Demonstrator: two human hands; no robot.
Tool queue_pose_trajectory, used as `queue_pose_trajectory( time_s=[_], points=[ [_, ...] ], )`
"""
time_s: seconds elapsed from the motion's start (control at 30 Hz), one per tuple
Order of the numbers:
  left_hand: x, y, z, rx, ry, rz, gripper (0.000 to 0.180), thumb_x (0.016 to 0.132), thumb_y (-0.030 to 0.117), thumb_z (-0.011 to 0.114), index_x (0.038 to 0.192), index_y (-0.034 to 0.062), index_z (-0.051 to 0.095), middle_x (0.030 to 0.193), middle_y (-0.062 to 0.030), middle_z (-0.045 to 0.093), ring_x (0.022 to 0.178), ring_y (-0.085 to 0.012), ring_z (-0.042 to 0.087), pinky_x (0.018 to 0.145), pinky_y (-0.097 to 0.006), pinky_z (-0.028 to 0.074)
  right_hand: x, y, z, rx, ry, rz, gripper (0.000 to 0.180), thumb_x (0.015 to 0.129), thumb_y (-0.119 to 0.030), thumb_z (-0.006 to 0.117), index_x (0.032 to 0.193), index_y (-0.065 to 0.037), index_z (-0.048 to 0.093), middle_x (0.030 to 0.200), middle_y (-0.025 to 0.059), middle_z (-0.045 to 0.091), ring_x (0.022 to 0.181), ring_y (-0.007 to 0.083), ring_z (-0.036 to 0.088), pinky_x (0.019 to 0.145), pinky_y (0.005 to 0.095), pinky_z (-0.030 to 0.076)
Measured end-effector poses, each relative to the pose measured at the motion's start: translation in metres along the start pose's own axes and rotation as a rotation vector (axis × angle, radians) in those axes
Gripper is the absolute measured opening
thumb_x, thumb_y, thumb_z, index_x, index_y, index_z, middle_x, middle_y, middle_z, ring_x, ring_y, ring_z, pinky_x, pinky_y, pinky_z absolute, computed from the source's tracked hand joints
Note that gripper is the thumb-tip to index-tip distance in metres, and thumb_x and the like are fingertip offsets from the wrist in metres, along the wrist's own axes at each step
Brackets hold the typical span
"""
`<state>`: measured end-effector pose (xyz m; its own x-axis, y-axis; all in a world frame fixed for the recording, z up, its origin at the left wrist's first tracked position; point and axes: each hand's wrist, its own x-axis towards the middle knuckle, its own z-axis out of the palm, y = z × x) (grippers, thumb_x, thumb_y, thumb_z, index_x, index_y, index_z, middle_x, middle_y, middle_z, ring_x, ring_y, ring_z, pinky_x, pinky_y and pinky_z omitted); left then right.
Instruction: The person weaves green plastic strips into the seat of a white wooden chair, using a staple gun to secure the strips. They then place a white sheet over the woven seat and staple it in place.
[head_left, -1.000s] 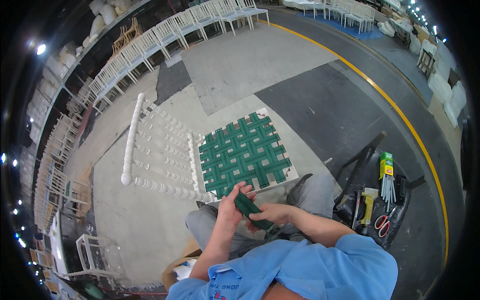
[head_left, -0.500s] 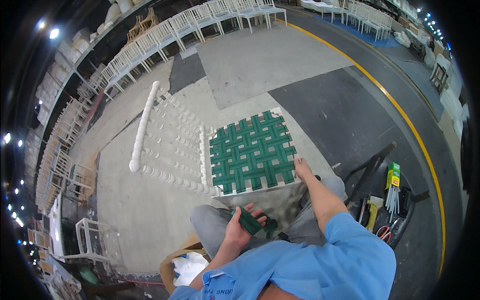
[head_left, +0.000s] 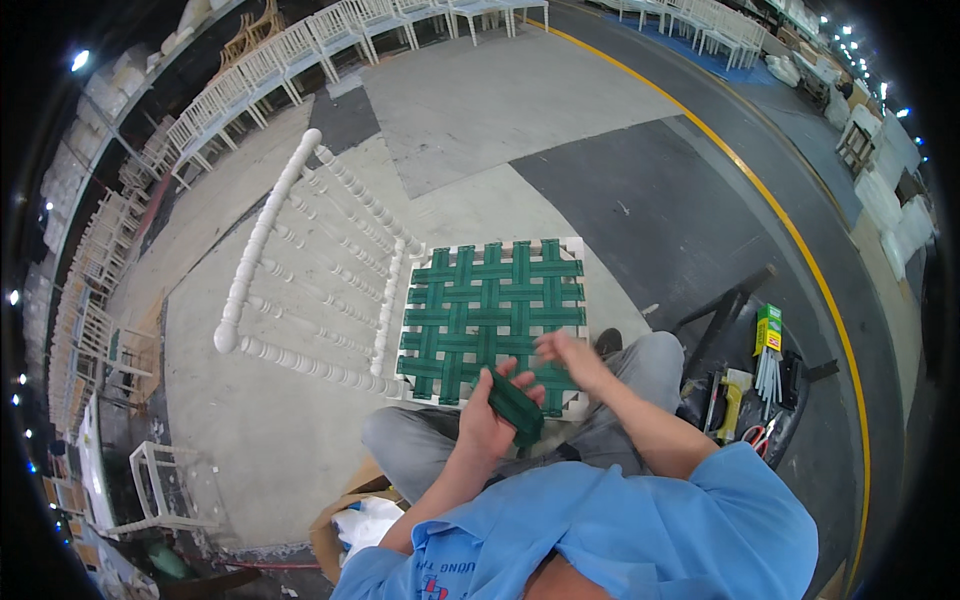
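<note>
A white chair [head_left: 275, 210] with beaded, turned spindles stands in front of me, its back to the left. Green webbing [head_left: 490, 295] is woven in a basket pattern across its seat frame. My left hand [head_left: 487, 418], close to the near edge of the seat, has its fingers around a bundle of green webbing strap [head_left: 517, 408]. Above the near right part of the weave is my right hand [head_left: 570, 360], smeared by motion, so I cannot make out whether its fingers hold anything.
To my right, a dark round surface holds red-handled scissors [head_left: 762, 436], a yellow-handled tool [head_left: 732, 405], grey sticks [head_left: 768, 375] and a green-yellow box [head_left: 768, 328]. A cardboard box [head_left: 322, 545] with white material sits at lower left. White chairs [head_left: 300, 55] line the far side.
My right hand has left the seat's right edge and come left toward my left hand. The left hand has risen slightly with the strap bundle. The chair now appears turned slightly in view.
</note>
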<state>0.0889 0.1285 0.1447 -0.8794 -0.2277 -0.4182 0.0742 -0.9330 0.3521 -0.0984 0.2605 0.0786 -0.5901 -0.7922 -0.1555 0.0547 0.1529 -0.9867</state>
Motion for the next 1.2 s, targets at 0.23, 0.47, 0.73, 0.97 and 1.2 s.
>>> queue_pose_trajectory(
  time_s=[0.23, 0.47, 0.73, 0.97, 1.2],
  points=[
    [0.038, 0.044, 0.015, 0.291, 0.063, 0.153, 0.047, 0.112, 0.039, 0.039, 0.141, 0.0048, 0.052, 0.118, -0.0148, 0.070, 0.102, -0.0320, 0.071, 0.092, -0.051, 0.058, -0.068, -0.024, 0.040, 0.166, -0.217, 0.145, 0.025, 0.102, -0.023, 0.067, 0.109, 0.001, 0.069, 0.084, -0.0028, 0.064, 0.077, 0.0058, 0.054, 0.067, 0.0289, 0.046],
    [0.096, 0.100, -0.024, 0.758, 0.196, 0.060, 0.018, 0.103, 0.012, 0.061, 0.116, 0.0009, 0.065, 0.099, -0.0073, 0.072, 0.078, -0.0191, 0.071, 0.065, -0.037, 0.060, -0.066, -0.023, 0.007, -0.076, -0.021, 0.257, 0.021, 0.098, -0.019, 0.070, 0.099, 0.002, 0.071, 0.076, 0.0014, 0.065, 0.072, 0.0090, 0.059, 0.064, 0.0312, 0.048],
    [0.198, 0.113, -0.060, 1.649, 0.285, 0.225, 0.018, 0.093, 0.016, 0.073, 0.105, 0.0018, 0.071, 0.087, -0.0066, 0.073, 0.069, -0.0174, 0.070, 0.061, -0.035, 0.057, -0.012, 0.001, -0.014, -0.376, 0.202, 0.301, 0.029, 0.090, -0.027, 0.078, 0.096, 0.001, 0.072, 0.084, 0.0156, 0.072, 0.080, 0.0266, 0.071, 0.075, 0.0396, 0.053],
    [0.225, 0.091, -0.076, 1.902, 0.447, 0.249, 0.030, 0.083, 0.030, 0.080, 0.098, 0.0042, 0.077, 0.091, -0.0133, 0.076, 0.088, -0.0295, 0.073, 0.079, -0.043, 0.057, 0.049, -0.005, 0.046, -0.261, 0.181, 0.097, 0.050, 0.094, -0.020, 0.068, 0.141, -0.005, 0.058, 0.088, 0.0150, 0.071, 0.074, 0.0273, 0.068, 0.067, 0.0416, 0.053],
    [0.234, 0.108, -0.079, 1.693, 0.414, 0.262, 0.026, 0.091, 0.028, 0.068, 0.099, 0.0051, 0.076, 0.086, -0.0122, 0.076, 0.083, -0.0326, 0.074, 0.081, -0.044, 0.058, 0.129, 0.011, 0.098, 1.043, 0.122, 0.706, 0.033, 0.101, -0.020, 0.060, 0.127, 0.000, 0.060, 0.073, 0.0011, 0.061, 0.058, 0.0111, 0.058, 0.052, 0.0277, 0.049]
  ],
)
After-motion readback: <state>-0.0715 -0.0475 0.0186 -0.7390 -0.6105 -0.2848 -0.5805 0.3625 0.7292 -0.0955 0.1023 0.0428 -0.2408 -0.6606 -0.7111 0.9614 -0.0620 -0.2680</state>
